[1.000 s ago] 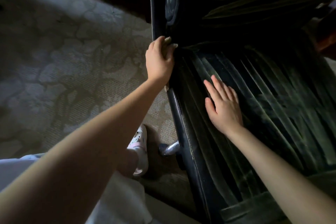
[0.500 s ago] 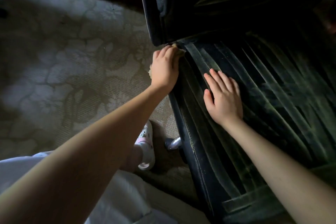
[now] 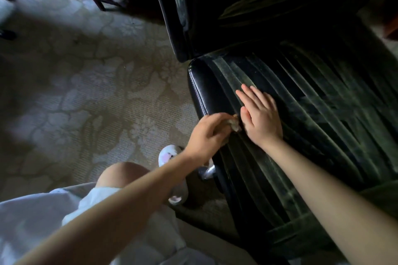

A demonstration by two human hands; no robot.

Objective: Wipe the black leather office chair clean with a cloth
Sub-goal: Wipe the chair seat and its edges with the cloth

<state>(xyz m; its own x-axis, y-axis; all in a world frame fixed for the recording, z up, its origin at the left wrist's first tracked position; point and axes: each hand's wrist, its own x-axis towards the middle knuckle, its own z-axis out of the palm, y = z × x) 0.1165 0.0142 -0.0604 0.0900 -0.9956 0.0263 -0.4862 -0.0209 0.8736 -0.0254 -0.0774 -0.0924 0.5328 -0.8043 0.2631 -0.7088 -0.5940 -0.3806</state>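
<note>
While the left hand (image 3: 206, 133) is curling its fingers round a small wadded cloth (image 3: 233, 124), the right hand (image 3: 261, 118) is lying flat just beside it, fingers straight and together, pressing on the seat (image 3: 323, 114) of the black leather chair (image 3: 269, 34). Only a pale crumpled corner of the cloth is showing, poking out past the left fingertips and touching the seam where the glossy side roll (image 3: 204, 88) is meeting the ribbed seat panel. The cloth is looking soft, light and limp, so bunching it in the fist with a little left proud is probably the best hold. The leather is looking slick and firm, with a grey dust film streaking the ribs beyond the right hand, so most of the seat is probably waiting to be wiped. The chair is likely heavy but free to roll or swivel, which the flat palm is guarding against. The backrest (image 3: 258, 6) is rising well beyond both hands. Under the left wrist a chrome base arm (image 3: 207, 171) and a white shoe (image 3: 168, 154) are showing on the patterned carpet (image 3: 86, 92).
</note>
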